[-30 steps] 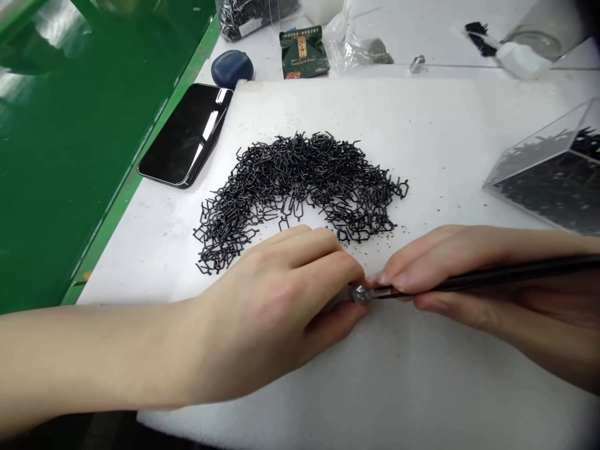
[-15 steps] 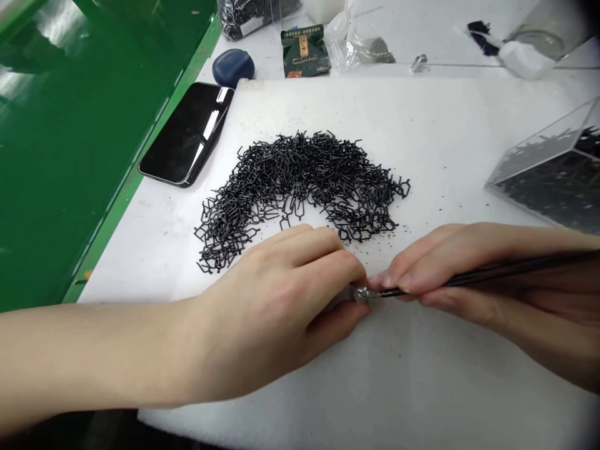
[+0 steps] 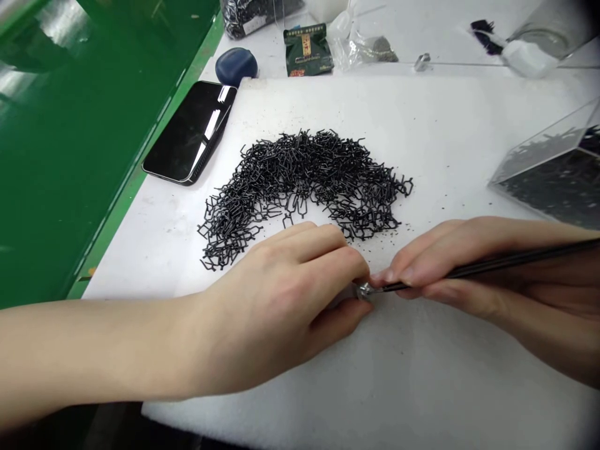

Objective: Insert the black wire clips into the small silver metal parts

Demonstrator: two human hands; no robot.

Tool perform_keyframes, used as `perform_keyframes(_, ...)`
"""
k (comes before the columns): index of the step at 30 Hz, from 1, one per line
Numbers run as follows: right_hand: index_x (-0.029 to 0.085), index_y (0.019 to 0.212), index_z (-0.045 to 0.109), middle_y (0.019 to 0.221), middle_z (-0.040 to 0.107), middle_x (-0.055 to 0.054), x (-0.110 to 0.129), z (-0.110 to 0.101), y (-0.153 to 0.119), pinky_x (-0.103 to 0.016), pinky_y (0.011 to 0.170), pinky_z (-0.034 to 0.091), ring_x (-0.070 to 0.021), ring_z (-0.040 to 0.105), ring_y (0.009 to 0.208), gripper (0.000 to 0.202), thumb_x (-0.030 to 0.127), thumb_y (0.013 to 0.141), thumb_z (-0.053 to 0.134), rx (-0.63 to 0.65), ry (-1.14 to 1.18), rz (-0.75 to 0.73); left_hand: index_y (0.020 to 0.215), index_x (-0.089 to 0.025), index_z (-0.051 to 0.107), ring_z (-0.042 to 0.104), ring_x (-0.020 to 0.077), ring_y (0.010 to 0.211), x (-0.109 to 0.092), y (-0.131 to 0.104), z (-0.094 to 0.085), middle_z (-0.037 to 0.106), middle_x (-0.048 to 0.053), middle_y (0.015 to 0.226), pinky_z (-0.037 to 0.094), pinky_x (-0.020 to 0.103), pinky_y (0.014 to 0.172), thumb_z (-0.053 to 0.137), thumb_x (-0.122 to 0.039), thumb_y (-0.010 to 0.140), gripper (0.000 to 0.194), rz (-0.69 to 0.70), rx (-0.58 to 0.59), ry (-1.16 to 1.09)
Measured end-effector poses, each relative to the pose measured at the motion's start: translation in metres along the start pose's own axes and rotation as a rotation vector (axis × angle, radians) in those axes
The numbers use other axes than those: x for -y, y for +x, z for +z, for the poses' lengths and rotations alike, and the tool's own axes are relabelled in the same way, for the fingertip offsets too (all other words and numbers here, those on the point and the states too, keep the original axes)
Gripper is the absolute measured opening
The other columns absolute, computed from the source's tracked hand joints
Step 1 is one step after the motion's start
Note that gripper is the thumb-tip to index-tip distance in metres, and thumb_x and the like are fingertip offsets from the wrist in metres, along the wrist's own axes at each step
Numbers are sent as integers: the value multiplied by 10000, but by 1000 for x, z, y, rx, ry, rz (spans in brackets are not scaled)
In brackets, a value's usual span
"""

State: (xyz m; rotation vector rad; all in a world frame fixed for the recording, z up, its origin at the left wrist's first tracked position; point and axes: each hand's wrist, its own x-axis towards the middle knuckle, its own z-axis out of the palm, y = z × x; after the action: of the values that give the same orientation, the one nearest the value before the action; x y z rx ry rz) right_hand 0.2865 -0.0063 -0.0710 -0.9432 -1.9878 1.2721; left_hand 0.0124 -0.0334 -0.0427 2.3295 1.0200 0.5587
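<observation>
Between the thumb and index finger of my left hand [image 3: 290, 300] is a small shiny metal piece [image 3: 364, 290], mostly covered by the fingers, so its full shape is hidden. My right hand [image 3: 473, 269] is closed around black tweezers [image 3: 506, 259], held like a pen. Their tips touch or nearly touch the metal piece; whether anything is pinched in them is too small to tell. Just beyond my left hand lies an arc-shaped heap of small black forked pieces [image 3: 300, 162] on the white foam sheet [image 3: 450, 362].
A black phone [image 3: 190, 131] and a dark blue rounded case [image 3: 235, 66] lie at the back left. Behind the heap are a green packet [image 3: 308, 53] and a clear plastic bag [image 3: 370, 47]. At right stands a clear box [image 3: 548, 172] holding black pieces. A small metal part [image 3: 422, 61] lies behind.
The whole view has shifted slightly, with table items appearing a little further right. Both hands keep the same grip, and the tweezer tips stay at the metal piece.
</observation>
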Motion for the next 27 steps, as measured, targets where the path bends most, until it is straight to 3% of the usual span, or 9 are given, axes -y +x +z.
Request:
perform_keyframes(3, 375, 1151, 814, 1113, 837, 22, 3, -2, 3, -198, 798, 698, -204, 828, 993, 276, 189, 950, 773, 48, 19, -52, 1021, -97, 772, 632, 148, 867, 1, 1, 0, 690, 39, 957, 516, 252, 765, 699, -142, 1034, 87, 7, -2, -1)
perform_keyframes(10, 423, 1088, 807, 1085, 843, 37, 2, 3, -2, -245, 804, 709, -217, 831, 998, 101, 411, 1008, 745, -29, -31, 51, 1039, -117, 760, 642, 148, 864, 1, 0, 0, 700, 34, 962, 527, 253, 754, 685, -140, 1039, 79, -7, -5, 13)
perform_keyframes(16, 422, 1093, 821, 1068, 846, 31, 5, 0, 3, -287, 748, 727, -254, 837, 956, 210, 277, 943, 795, 2, -3, 11, 1039, -106, 768, 636, 147, 874, 0, 0, -1, 695, 34, 967, 519, 250, 782, 692, -132, 1034, 80, -4, -8, 11)
perform_keyframes(27, 425, 1096, 824, 1088, 843, 47, 7, 2, 1, -279, 781, 725, -245, 832, 966, 225, 267, 938, 800, 3, -13, 31, 1029, -100, 765, 632, 145, 866, 1, 1, 0, 693, 36, 964, 517, 248, 768, 696, -131, 1030, 75, 0, -4, 2)
